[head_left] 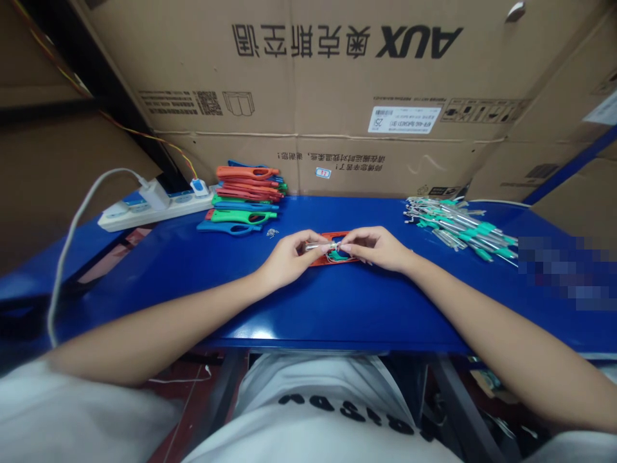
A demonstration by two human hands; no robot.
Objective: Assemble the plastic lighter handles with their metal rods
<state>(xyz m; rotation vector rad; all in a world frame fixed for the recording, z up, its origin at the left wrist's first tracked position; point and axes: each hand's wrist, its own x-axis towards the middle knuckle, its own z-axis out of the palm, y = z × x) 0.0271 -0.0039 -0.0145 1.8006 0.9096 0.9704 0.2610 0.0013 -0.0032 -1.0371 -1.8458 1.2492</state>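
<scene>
Both my hands meet at the middle of the blue table (308, 302). My left hand (289, 257) pinches a small silver metal piece (315, 245) by its end. My right hand (378, 247) is closed in a pinch on the same piece and on a teal part (339, 255). Under my fingers lies a red plastic handle (322, 257), flat on the table and mostly hidden by my hands.
A stack of orange, green, red and blue plastic handles (245, 199) lies at the back left. A pile of silver blades with teal ends (460, 225) lies at the back right. A white power strip (154, 204) sits far left. Cardboard boxes (337, 83) wall the back.
</scene>
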